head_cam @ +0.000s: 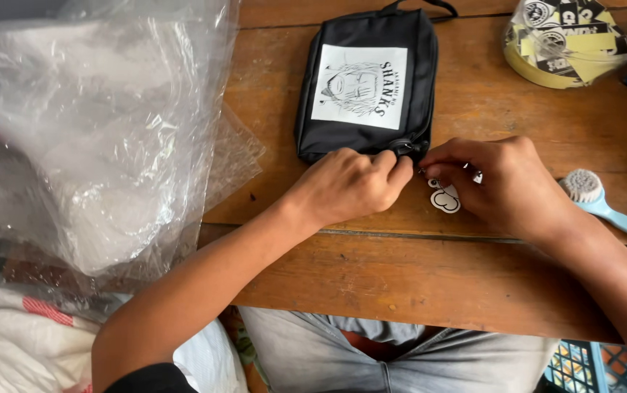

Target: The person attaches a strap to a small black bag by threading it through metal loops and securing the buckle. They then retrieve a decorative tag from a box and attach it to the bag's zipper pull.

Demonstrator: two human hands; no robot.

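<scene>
at the black pouch's (366, 80) near edge, left hand (350, 183) grip pinches its zipper, right hand (506, 178) grip clamps a white charm (445, 198).

Pouch (366, 80): black, with a white patch bearing a black line drawing and black lettering. Charm (444, 198): white, outlined in black. Table (473, 276): warm brown wood, darker grain lines seen. Brush (604, 204): light blue handle, grey-white bristles. Tub (572, 40): clear, filled with yellow, black and white stickers. Plastic bags (88, 124): clear, whitish glare. Trousers (372, 353): grey. Cloth (15, 342): white, red stripes.
</scene>
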